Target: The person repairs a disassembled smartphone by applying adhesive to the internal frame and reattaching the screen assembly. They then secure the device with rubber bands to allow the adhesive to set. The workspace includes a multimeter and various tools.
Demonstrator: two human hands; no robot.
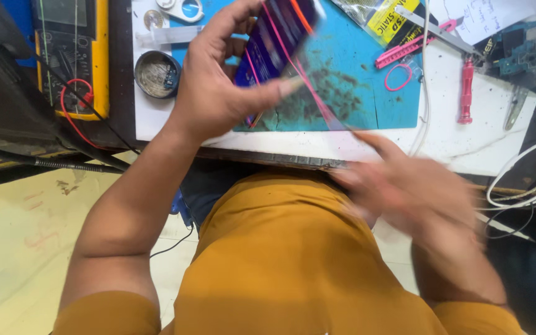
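Above the blue mat (379, 74), left hand (218, 87) clasps a phone (277, 37) tilted up-right; blurred right hand (410, 186) seemingly open.

The phone (277, 37) is dark blue and purple, flat and shiny. It is up in the air above the far part of the desk, tilted, with its top end leaning far and to the right. It looks a bit blurry. Thin pink bands (308, 87) run along it, and an orange one crosses its far end. One pink band is pulled long, stretching from the phone down to the near right, tight and straight.
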